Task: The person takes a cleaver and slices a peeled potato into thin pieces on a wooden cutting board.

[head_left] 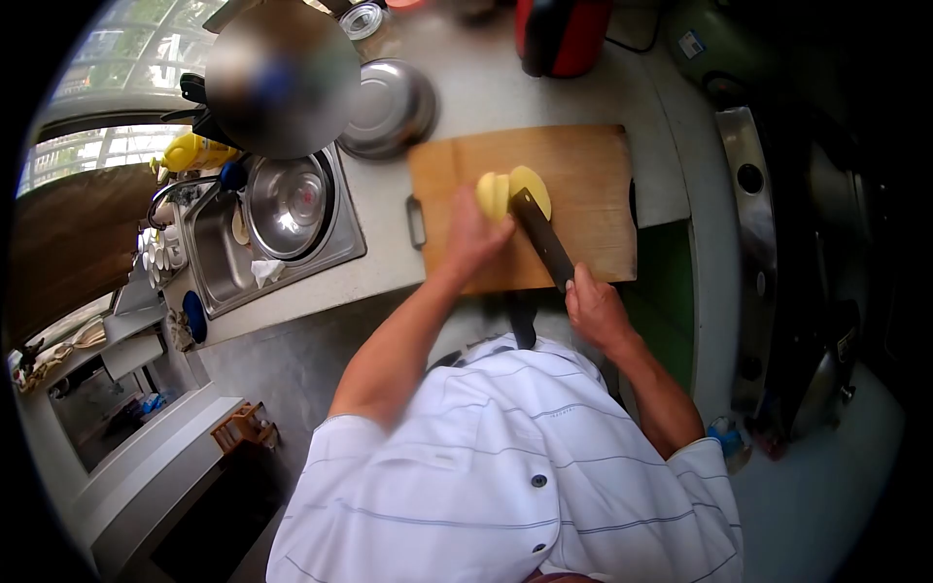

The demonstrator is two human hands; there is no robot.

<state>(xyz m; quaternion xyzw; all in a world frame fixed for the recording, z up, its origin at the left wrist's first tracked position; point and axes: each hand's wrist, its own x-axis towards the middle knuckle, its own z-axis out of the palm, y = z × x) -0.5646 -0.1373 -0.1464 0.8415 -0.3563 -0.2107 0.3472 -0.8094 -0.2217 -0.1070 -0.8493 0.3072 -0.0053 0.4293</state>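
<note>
On a wooden cutting board [593, 175] lie pale yellow slices [532, 190], one flat and oval, beside a yellow piece [489, 194] that looks partly sliced. My left hand [474, 236] is at the near left side of that piece, its fingers blurred against it. My right hand [592, 306] is closed round the handle end of a dark-bladed knife [545, 241]. The blade points away from me and to the left, its tip by the flat slice. The handle is mostly hidden in my right hand.
Left of the board is a sink [219, 255] holding metal bowls [289, 206]. A round metal lid or bowl [387, 109] sits behind, near a glass jar [363, 23]. A red and black appliance [564, 37] stands at the back. A metal stove edge [749, 243] is at right.
</note>
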